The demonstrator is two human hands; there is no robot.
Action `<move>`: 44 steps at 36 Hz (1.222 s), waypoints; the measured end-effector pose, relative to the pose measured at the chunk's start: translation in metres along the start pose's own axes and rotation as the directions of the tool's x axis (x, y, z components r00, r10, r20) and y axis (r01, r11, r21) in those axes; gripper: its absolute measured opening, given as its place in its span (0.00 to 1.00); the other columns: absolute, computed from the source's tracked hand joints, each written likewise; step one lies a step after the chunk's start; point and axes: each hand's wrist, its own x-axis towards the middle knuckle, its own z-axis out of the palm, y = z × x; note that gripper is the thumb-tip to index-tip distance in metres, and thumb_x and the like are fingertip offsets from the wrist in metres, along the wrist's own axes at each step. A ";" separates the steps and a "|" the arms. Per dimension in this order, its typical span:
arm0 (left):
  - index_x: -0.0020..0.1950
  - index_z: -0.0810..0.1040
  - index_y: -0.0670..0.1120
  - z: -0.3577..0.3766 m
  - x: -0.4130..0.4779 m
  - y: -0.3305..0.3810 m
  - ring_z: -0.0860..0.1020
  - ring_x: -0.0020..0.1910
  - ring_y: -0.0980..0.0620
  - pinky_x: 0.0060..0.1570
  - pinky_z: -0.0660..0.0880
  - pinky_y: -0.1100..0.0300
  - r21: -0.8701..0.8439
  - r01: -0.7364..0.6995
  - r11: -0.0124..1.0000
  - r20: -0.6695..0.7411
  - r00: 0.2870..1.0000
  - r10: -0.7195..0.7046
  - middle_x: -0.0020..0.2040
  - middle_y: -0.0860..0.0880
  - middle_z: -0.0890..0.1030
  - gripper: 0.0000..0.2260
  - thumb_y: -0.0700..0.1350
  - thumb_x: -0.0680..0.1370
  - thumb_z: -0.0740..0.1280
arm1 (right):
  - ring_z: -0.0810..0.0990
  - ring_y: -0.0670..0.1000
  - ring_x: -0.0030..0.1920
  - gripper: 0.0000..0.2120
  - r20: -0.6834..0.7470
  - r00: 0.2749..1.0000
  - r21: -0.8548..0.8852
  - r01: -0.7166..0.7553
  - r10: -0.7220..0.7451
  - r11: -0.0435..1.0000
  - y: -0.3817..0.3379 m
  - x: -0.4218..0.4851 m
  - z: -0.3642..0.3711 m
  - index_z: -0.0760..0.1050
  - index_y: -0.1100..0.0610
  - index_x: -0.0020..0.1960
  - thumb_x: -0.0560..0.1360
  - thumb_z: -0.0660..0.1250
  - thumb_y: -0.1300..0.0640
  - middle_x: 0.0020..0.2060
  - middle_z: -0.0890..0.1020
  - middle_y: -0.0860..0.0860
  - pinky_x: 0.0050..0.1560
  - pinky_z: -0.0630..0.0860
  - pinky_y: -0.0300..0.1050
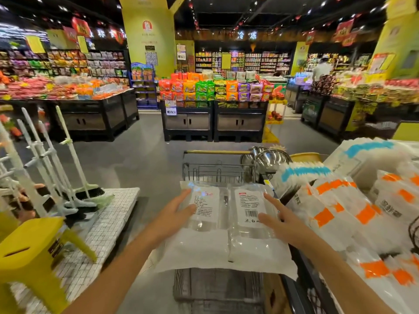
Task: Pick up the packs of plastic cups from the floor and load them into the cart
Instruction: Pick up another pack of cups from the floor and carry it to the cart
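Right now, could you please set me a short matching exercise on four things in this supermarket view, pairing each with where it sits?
Things:
1. clear plastic cup packs with white labels
2. yellow plastic stool
3. shiny steel bowls
4. white packs with orange stripes

Places:
A. lower left, beside the brooms
B. between the left hand and right hand, over the wire cart
C. piled at the right
D. just past the cart's far right corner

Pairs: 1-B, 2-A, 3-D, 4-C
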 end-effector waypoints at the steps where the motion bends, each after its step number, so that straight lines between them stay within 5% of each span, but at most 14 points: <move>1: 0.74 0.64 0.67 -0.001 0.012 -0.004 0.63 0.75 0.57 0.73 0.64 0.50 -0.004 -0.005 1.000 0.010 1.000 0.005 0.75 0.61 0.63 0.25 0.55 0.79 0.67 | 0.70 0.44 0.58 0.31 -0.003 1.000 -0.004 -0.004 0.004 1.000 0.001 0.008 0.002 0.57 0.38 0.78 0.79 0.66 0.46 0.62 0.70 0.42 0.57 0.70 0.41; 7: 0.76 0.63 0.63 0.007 0.067 -0.031 0.65 0.74 0.56 0.72 0.65 0.52 0.012 0.042 0.999 0.025 0.999 -0.042 0.76 0.59 0.64 0.25 0.53 0.80 0.66 | 0.67 0.43 0.60 0.30 0.009 0.997 -0.037 -0.070 0.070 0.997 0.020 0.049 0.010 0.56 0.39 0.78 0.80 0.65 0.46 0.63 0.68 0.41 0.60 0.65 0.39; 12: 0.78 0.60 0.60 0.024 0.106 -0.065 0.61 0.70 0.63 0.67 0.62 0.64 0.039 0.074 0.996 0.057 0.995 -0.077 0.74 0.64 0.61 0.26 0.47 0.82 0.64 | 0.63 0.46 0.74 0.34 0.068 0.993 0.013 -0.098 0.097 0.995 0.060 0.091 0.023 0.55 0.40 0.79 0.78 0.68 0.46 0.70 0.63 0.36 0.72 0.62 0.47; 15: 0.76 0.61 0.64 0.034 0.126 -0.089 0.61 0.73 0.60 0.71 0.65 0.57 0.023 0.108 0.994 0.057 0.992 -0.109 0.75 0.64 0.62 0.26 0.47 0.81 0.65 | 0.65 0.46 0.72 0.36 0.102 0.987 0.049 -0.133 0.128 0.990 0.085 0.114 0.033 0.54 0.40 0.79 0.78 0.69 0.47 0.72 0.66 0.39 0.73 0.65 0.52; 19: 0.73 0.62 0.70 0.047 0.151 -0.127 0.69 0.71 0.55 0.69 0.70 0.49 0.060 0.191 0.980 -0.021 0.982 -0.190 0.73 0.60 0.68 0.27 0.48 0.80 0.67 | 0.80 0.44 0.59 0.35 0.143 0.973 0.082 -0.195 0.182 0.977 0.120 0.145 0.052 0.53 0.37 0.77 0.78 0.69 0.49 0.61 0.78 0.40 0.62 0.78 0.53; 23: 0.77 0.61 0.61 0.066 0.169 -0.163 0.64 0.74 0.56 0.72 0.67 0.49 0.064 0.236 0.970 -0.056 0.971 -0.233 0.76 0.59 0.62 0.29 0.43 0.80 0.66 | 0.79 0.37 0.50 0.36 0.162 0.965 0.055 -0.220 0.208 0.974 0.154 0.178 0.075 0.52 0.40 0.79 0.79 0.68 0.53 0.57 0.78 0.36 0.46 0.76 0.33; 25: 0.78 0.61 0.55 0.079 0.174 -0.179 0.65 0.73 0.56 0.71 0.68 0.54 0.043 0.283 0.958 -0.084 0.957 -0.279 0.75 0.59 0.63 0.29 0.37 0.81 0.64 | 0.78 0.32 0.49 0.36 0.171 0.959 0.052 -0.239 0.227 0.970 0.171 0.188 0.088 0.52 0.43 0.79 0.79 0.68 0.55 0.57 0.78 0.37 0.42 0.74 0.28; 28: 0.74 0.62 0.60 0.095 0.183 -0.208 0.65 0.70 0.60 0.63 0.68 0.72 0.055 0.319 0.946 -0.141 0.941 -0.309 0.72 0.59 0.65 0.29 0.35 0.80 0.63 | 0.76 0.25 0.45 0.35 0.179 0.950 0.080 -0.272 0.255 0.959 0.197 0.201 0.106 0.55 0.44 0.79 0.78 0.68 0.60 0.58 0.78 0.38 0.41 0.72 0.24; 31: 0.69 0.60 0.69 0.108 0.195 -0.247 0.63 0.73 0.60 0.71 0.64 0.60 0.095 0.338 0.936 -0.140 0.936 -0.324 0.75 0.60 0.64 0.31 0.36 0.80 0.64 | 0.79 0.33 0.40 0.35 0.208 0.931 0.106 -0.327 0.301 0.939 0.224 0.213 0.127 0.56 0.40 0.76 0.79 0.67 0.63 0.60 0.77 0.39 0.39 0.73 0.26; 34: 0.73 0.61 0.63 0.119 0.202 -0.288 0.63 0.74 0.58 0.73 0.63 0.55 0.087 0.405 0.910 -0.102 0.913 -0.396 0.75 0.59 0.63 0.28 0.37 0.81 0.63 | 0.78 0.34 0.49 0.34 0.214 0.906 0.077 -0.387 0.364 0.919 0.254 0.220 0.153 0.55 0.35 0.73 0.79 0.66 0.62 0.60 0.72 0.32 0.46 0.75 0.28; 37: 0.75 0.58 0.67 0.131 0.210 -0.331 0.66 0.72 0.54 0.72 0.65 0.50 0.114 0.478 0.871 -0.091 0.878 -0.470 0.74 0.55 0.65 0.31 0.38 0.81 0.62 | 0.77 0.47 0.59 0.36 0.210 0.864 0.035 -0.474 0.457 0.880 0.284 0.228 0.183 0.52 0.34 0.77 0.79 0.66 0.58 0.69 0.68 0.45 0.59 0.77 0.47; 40: 0.76 0.58 0.65 0.146 0.214 -0.373 0.71 0.65 0.54 0.59 0.72 0.62 0.163 0.520 0.838 -0.127 0.854 -0.505 0.72 0.52 0.65 0.31 0.37 0.81 0.60 | 0.75 0.41 0.51 0.35 0.217 0.812 0.023 -0.560 0.542 0.828 0.313 0.233 0.217 0.51 0.43 0.79 0.80 0.62 0.66 0.71 0.67 0.49 0.49 0.76 0.31; 42: 0.75 0.56 0.66 0.155 0.212 -0.398 0.73 0.57 0.56 0.50 0.77 0.63 0.192 0.538 0.821 -0.134 0.843 -0.521 0.70 0.50 0.64 0.30 0.38 0.81 0.60 | 0.72 0.39 0.57 0.35 0.223 0.788 0.001 -0.589 0.574 0.808 0.327 0.234 0.237 0.47 0.47 0.81 0.81 0.59 0.67 0.75 0.62 0.48 0.51 0.72 0.25; 44: 0.74 0.53 0.69 0.162 0.209 -0.420 0.72 0.62 0.50 0.57 0.78 0.49 0.225 0.536 0.814 -0.118 0.844 -0.523 0.72 0.53 0.61 0.32 0.40 0.81 0.59 | 0.70 0.47 0.66 0.35 0.206 0.761 -0.006 -0.627 0.615 0.779 0.335 0.237 0.249 0.46 0.44 0.81 0.82 0.58 0.65 0.76 0.60 0.47 0.62 0.71 0.37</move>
